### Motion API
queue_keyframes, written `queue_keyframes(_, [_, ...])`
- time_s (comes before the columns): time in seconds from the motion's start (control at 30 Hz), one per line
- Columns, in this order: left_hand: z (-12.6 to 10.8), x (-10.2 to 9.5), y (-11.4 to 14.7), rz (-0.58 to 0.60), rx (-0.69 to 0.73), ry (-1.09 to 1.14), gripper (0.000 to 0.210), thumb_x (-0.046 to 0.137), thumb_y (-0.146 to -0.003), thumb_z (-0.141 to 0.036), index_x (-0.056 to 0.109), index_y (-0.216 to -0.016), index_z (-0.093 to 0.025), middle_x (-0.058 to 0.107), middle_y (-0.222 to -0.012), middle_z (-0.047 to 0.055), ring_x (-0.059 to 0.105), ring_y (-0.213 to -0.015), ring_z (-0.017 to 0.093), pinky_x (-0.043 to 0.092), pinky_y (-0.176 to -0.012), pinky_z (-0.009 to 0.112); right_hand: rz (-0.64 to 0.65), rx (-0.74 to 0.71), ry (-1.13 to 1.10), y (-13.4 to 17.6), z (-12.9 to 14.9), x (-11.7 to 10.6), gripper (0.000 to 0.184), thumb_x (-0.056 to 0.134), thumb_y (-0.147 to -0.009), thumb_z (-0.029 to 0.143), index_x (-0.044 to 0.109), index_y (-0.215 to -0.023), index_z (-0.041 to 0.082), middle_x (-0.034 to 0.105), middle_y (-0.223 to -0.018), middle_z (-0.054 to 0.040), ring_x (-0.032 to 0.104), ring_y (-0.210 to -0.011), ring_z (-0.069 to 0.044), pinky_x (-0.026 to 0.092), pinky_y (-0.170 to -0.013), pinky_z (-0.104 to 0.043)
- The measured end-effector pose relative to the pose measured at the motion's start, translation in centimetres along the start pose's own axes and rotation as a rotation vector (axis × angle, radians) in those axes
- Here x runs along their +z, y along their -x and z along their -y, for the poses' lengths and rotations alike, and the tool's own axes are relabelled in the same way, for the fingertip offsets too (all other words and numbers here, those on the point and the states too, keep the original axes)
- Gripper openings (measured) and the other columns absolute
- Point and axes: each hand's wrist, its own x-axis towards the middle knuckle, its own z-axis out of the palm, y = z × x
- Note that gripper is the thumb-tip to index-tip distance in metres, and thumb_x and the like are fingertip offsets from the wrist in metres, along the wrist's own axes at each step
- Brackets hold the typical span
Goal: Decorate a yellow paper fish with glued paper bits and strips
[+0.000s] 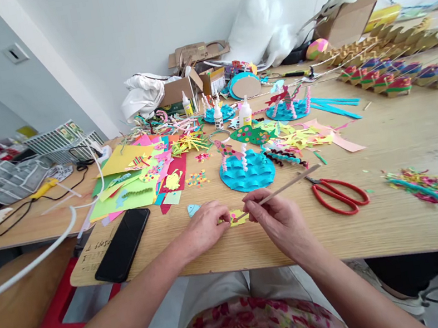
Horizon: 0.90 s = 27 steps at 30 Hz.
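Note:
My right hand [272, 214] is closed around a thin wooden stick [290, 181]. The stick's lower tip touches a small yellow paper piece [237, 217] with pink dots, flat on the table near the front edge. My left hand [209, 225] has its fingers pressed together at the left end of this yellow piece, holding it there. Just above the left hand lies a small blue paper shape [193, 209]. Beyond my hands stands a blue scalloped round base [247, 171] with pink and white twisted posts and a dotted pink paper fish [228, 150]. Small paper dots [197, 178] lie left of it.
Red-handled scissors [341, 194] lie right of my hands, with a pile of paper shreds [422, 186] farther right. A black phone [123, 245] and coloured paper sheets [123, 175] are at left. Glue bottles [244, 113] stand behind the blue base.

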Motion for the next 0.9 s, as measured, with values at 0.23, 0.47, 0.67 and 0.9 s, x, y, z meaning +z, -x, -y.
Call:
queue_keyframes(0.23, [-0.04,0.06,-0.07,-0.016,0.009,0.026,0.009,0.050,-0.076,-0.011,0.054,-0.070,-0.018,0.056,-0.079,-0.001,0.050,-0.081,0.014,0.037,-0.069,0.023,-0.013,-0.018,0.031,0.10,0.14,-0.10,0.016,0.045,-0.082,0.028,0.056,-0.080,0.017,0.060,-0.066,-0.0026,0.056,-0.056,-0.013,0.045,-0.053,-0.024])
queue_keyframes(0.47, [-0.13,0.09,-0.08,-0.013,0.011,0.012,0.005,0.053,-0.075,-0.014,0.054,-0.073,-0.018,0.057,-0.078,-0.001,0.050,-0.080,0.014,0.037,-0.068,0.024,-0.003,-0.004,0.025,0.09,0.18,0.13,0.014,0.045,-0.083,0.027,0.055,-0.080,0.018,0.060,-0.067,-0.0026,0.057,-0.057,-0.013,0.046,-0.054,-0.024])
queue_keyframes(0.67, [-0.09,0.19,-0.08,-0.016,0.014,0.006,0.004,0.053,-0.075,-0.015,0.053,-0.072,-0.018,0.056,-0.078,-0.001,0.050,-0.078,0.014,0.037,-0.067,0.024,0.015,-0.012,0.029,0.03,-0.05,0.36,0.013,0.045,-0.083,0.026,0.055,-0.079,0.017,0.059,-0.067,-0.0023,0.056,-0.058,-0.013,0.045,-0.054,-0.024])
queue_keyframes(0.9, [-0.32,-0.36,0.04,0.012,-0.013,0.016,0.004,0.051,-0.075,-0.013,0.054,-0.075,-0.017,0.057,-0.078,0.000,0.051,-0.077,0.014,0.037,-0.067,0.024,0.019,-0.032,0.080,-0.03,0.00,0.32,0.013,0.044,-0.083,0.025,0.055,-0.079,0.017,0.060,-0.065,-0.0017,0.057,-0.057,-0.013,0.044,-0.053,-0.023])
